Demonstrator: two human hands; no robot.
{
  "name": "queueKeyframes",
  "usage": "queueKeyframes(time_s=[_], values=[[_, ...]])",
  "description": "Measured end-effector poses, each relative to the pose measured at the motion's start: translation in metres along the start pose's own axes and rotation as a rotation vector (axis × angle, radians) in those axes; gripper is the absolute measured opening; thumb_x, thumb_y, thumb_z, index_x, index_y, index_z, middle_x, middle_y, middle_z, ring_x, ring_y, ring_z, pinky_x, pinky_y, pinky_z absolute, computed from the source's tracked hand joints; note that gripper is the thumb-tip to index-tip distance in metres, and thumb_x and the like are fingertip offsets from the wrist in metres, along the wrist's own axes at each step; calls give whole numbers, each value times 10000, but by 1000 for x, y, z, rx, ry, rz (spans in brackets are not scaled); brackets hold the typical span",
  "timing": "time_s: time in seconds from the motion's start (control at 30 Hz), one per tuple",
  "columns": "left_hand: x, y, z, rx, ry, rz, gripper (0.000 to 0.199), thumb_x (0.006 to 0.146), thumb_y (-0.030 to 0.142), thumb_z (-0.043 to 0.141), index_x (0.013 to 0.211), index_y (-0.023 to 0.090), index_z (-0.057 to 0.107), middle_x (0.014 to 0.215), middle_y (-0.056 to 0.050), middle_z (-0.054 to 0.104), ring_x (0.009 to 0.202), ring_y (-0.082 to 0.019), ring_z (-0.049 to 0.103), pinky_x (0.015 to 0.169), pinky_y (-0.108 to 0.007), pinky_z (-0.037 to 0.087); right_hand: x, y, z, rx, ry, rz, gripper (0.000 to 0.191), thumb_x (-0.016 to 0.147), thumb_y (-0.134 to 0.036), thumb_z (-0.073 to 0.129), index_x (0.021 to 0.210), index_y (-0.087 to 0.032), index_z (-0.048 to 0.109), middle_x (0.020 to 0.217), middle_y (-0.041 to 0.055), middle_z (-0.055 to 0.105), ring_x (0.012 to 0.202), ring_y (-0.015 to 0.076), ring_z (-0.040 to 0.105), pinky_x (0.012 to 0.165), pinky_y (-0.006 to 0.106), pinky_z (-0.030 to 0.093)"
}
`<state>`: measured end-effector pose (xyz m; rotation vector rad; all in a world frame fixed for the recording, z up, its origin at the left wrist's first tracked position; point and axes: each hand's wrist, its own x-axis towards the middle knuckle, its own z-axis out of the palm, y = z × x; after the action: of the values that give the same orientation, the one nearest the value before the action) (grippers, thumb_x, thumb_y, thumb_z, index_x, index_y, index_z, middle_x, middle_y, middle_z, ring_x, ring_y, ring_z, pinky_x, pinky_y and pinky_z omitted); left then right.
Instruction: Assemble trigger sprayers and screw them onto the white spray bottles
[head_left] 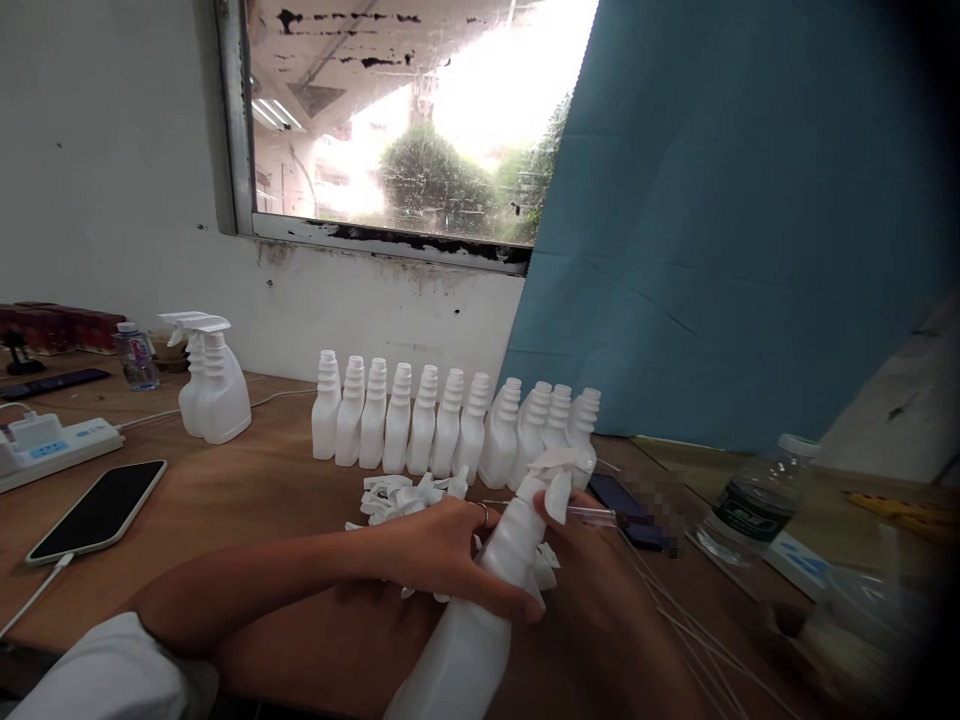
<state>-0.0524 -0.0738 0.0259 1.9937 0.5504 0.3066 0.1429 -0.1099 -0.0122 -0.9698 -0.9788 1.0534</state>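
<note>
A white spray bottle leans at a slant in front of me, its trigger head on its neck. My left hand, with a ring on one finger, is wrapped round the bottle just below the neck. Partly blurred, my right hand grips the trigger head at the top. Behind my left hand lies a pile of loose white trigger heads, partly hidden by my arm. Further back, several white bottles without heads stand upright in a row.
Two bottles with trigger heads stand at the left, near a phone, a power strip and a small drink bottle. On the right are a large water bottle, cables and a plastic cup.
</note>
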Motion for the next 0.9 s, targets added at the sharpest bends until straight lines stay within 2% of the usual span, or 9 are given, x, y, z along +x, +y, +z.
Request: queueKeyframes(time_s=[0.13,0.33,0.67,0.9], values=[[0,-1,0,10,-11,19,452,715,550,757,966,183,671,815,2,664,731,-168,625,584,-221,418,-1,-1,1,-9,3,12,358,634,-453,850,816,-203,670,680,-2,632,620,149,540,589,266,428],[0,-2,-1,-35,-33,31,419,724,517,765,960,184,668,845,-8,662,775,-181,627,630,-232,444,0,2,-2,9,0,8,313,674,-434,827,815,-207,663,668,-4,640,628,158,559,602,274,434],[1,-5,0,-59,-43,33,400,685,465,802,946,199,655,866,3,666,834,-202,636,674,-240,458,0,2,-4,-14,-7,-11,342,633,-424,849,764,-194,631,633,-17,608,576,141,552,524,254,421],[0,-4,0,-72,-47,29,404,653,429,832,932,193,660,853,4,668,827,-200,638,674,-236,452,2,4,-6,-15,2,-9,356,621,-428,852,801,-192,655,668,-2,626,577,150,562,520,265,436]])
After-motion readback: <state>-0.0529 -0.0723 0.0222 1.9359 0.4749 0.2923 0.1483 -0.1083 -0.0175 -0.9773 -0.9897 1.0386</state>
